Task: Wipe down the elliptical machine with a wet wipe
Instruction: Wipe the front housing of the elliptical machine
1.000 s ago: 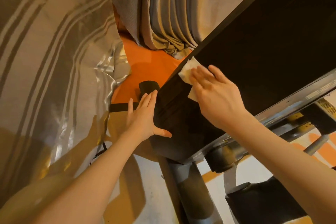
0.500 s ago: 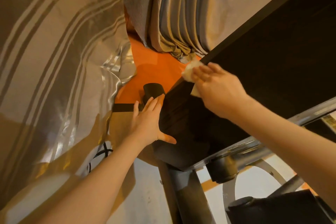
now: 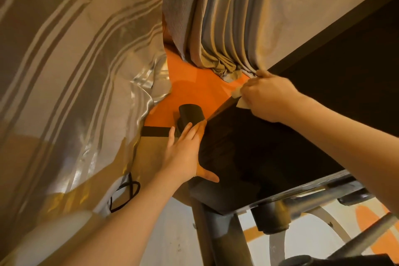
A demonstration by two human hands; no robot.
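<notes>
Right hand (image 3: 268,98) curled over wet wipe (image 3: 239,99), pinching it down on upper edge of elliptical machine's black housing (image 3: 269,153), close beside hanging curtain (image 3: 233,28). Only small pale part of wipe visible past my knuckles. Left hand (image 3: 183,155) flat and relaxed, fingers straight along housing's left side, thumb spread on black surface, holding nothing. Black end cap (image 3: 191,112) just beyond left fingertips. Orange floor (image 3: 194,88) below; black cable (image 3: 125,192) lower left.

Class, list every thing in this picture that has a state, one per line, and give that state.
left hand: fingers straight, pressed flat on the panel's side
right hand: fingers curled, pressing the wipe on the panel's edge
wet wipe: crumpled, mostly hidden under the hand
black panel: tilted, glossy
curtain: hanging, bunched on the floor
</notes>
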